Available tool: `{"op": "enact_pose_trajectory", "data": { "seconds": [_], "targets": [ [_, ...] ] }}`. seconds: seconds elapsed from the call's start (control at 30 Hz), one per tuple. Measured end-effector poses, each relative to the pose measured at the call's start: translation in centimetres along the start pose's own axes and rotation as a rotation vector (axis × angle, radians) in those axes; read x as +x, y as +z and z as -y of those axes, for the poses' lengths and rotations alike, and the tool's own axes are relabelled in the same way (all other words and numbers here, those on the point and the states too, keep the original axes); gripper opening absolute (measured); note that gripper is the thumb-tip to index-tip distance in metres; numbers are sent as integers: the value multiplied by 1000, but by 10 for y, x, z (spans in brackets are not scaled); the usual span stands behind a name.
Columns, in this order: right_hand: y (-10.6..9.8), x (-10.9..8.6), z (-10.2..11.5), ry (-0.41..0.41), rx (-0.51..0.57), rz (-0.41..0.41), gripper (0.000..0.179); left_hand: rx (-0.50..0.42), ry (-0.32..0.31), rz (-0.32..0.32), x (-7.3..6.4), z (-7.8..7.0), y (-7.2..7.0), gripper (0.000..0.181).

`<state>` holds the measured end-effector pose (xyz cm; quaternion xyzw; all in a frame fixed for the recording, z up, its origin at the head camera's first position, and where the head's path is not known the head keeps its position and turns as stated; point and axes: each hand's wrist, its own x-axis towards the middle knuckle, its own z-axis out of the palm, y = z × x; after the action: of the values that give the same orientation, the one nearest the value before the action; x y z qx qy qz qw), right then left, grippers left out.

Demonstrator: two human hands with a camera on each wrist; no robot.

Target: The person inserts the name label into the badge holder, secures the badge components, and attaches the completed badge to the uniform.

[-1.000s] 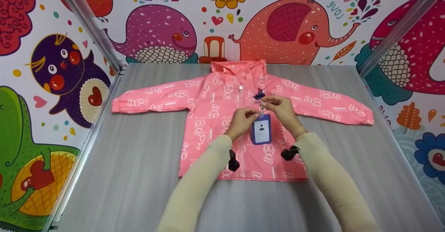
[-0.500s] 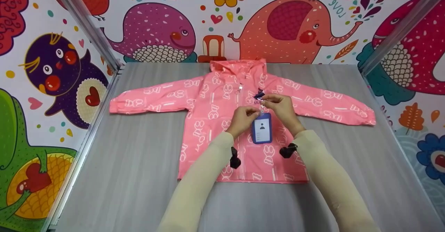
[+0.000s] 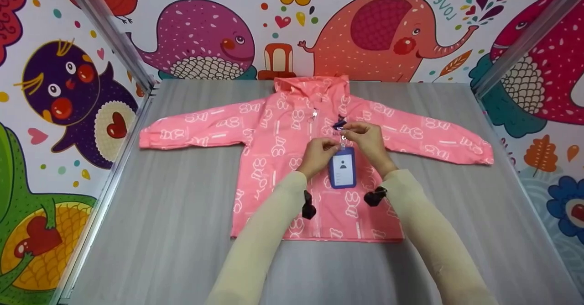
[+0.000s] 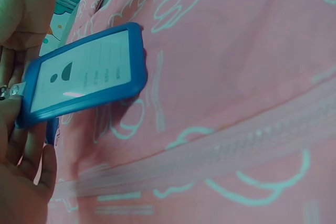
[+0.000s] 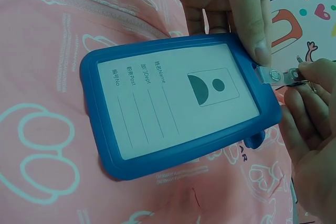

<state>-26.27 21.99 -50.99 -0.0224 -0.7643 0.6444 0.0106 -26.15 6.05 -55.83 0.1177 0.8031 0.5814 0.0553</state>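
Observation:
A blue badge holder [image 3: 343, 168] with a white card is held over the chest of a pink jacket [image 3: 278, 177], which lies spread flat. My left hand [image 3: 318, 157] pinches the holder's upper edge; in the right wrist view its thumb [image 5: 255, 38] presses beside the clear strap [image 5: 274, 75]. My right hand [image 3: 368, 141] pinches the small metal clip [image 5: 297, 73] at the strap's end. In the left wrist view the holder [image 4: 84, 74] tilts above the cloth. Its clip is partly hidden by fingers. A dark blue patch [image 3: 339, 125] shows on the jacket near my right fingertips.
The jacket's sleeves [image 3: 196, 127] stretch out to both sides on the grey table [image 3: 182, 204]. Metal posts [image 3: 116, 35] and cartoon-printed walls [image 3: 287, 31] stand around the table. A small black piece hangs at each cuff [image 3: 308, 204].
Both hands keep their pinch on the badge holder and clip, with only slight finger shifts. The head view has moved a little, so the scene sits slightly higher and the left wall further left.

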Motion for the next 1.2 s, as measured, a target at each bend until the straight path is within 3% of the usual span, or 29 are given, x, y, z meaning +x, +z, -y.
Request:
{"op": "enact_pose_trajectory", "data": {
  "seconds": [0.77,0.97,1.2],
  "targets": [
    [10,12,-22,-7,48,-85,25,63,-44,18,12,7,4,17],
    [13,13,-26,15,65,-86,27,54,-45,29,15,8,7,18],
    [17,27,-44,8,81,-56,28,75,-51,-10,19,9,8,17]
  ]
}}
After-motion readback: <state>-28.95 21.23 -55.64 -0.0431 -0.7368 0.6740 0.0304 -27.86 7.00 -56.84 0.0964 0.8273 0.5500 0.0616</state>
